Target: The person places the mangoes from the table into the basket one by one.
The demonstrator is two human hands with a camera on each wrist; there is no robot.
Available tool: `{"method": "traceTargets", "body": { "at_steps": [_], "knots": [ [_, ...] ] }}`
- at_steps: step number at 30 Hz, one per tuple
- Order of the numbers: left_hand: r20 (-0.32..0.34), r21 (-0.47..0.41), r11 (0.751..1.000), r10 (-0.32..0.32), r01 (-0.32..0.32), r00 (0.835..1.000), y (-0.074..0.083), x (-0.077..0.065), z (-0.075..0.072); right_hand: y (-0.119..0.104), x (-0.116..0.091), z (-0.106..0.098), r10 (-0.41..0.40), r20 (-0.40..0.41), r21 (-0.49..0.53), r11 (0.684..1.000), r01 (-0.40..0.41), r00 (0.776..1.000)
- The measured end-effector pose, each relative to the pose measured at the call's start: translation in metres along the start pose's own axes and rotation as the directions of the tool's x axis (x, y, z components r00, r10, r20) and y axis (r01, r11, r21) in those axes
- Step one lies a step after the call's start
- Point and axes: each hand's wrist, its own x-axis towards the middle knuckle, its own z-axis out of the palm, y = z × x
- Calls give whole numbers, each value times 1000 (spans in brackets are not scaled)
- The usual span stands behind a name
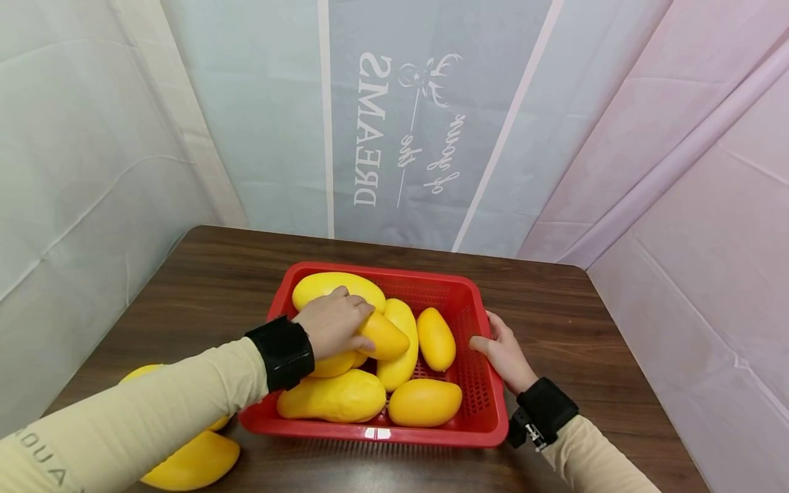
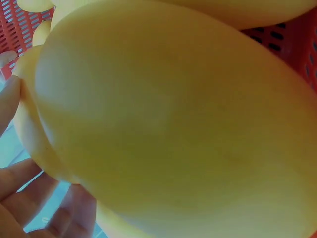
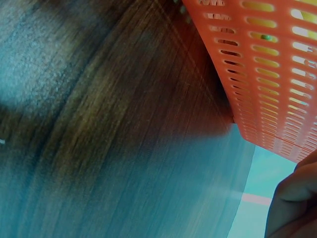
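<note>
A red plastic basket [image 1: 431, 437] with perforated walls holds several yellow fruits. My left hand [image 1: 335, 322] reaches into it from the left and grips a smooth orange-yellow mango [image 1: 387, 335] lying over the other fruits. In the left wrist view, fingers [image 2: 29, 196] and thumb curve around this mango [image 2: 32, 124], while a large yellow fruit [image 2: 168, 109] fills most of the picture. On the right, my right hand [image 1: 507, 352] grips the basket's side rim, thumb over the top and fingers on the outside. The right wrist view shows the perforated basket wall [image 3: 267, 74] beside that hand [image 3: 294, 198].
A long yellow fruit [image 1: 337, 284] lies at the back of the basket, with a smaller mango [image 1: 436, 339] near its right wall. More yellow fruit [image 1: 197, 462] sits on the dark wood table [image 1: 234, 274], left of the basket and partly behind my left sleeve. Curtains hang around the table.
</note>
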Motion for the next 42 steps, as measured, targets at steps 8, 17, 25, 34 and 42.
{"method": "traceTargets", "body": {
  "at_steps": [8,17,25,34,42],
  "knots": [
    [60,-99,995,-29,34,998,-6,-2,-7,-1,-1,-1,2,16,9,1000,-2,1000],
    [-8,-90,995,-49,48,999,-23,-22,-20,0,-1,-1,8,19,0,1000,-8,1000],
    [-82,-66,992,-113,108,990,-47,-53,-36,0,1,0,11,7,-2,1000,-11,1000],
    [-96,-60,985,-165,159,982,-66,-79,-38,-1,0,0,21,8,-10,1000,-21,1000],
    [-106,-2,981,-195,196,975,-70,-93,-29,-2,-2,0,23,10,-3,1000,-23,1000]
  ]
}}
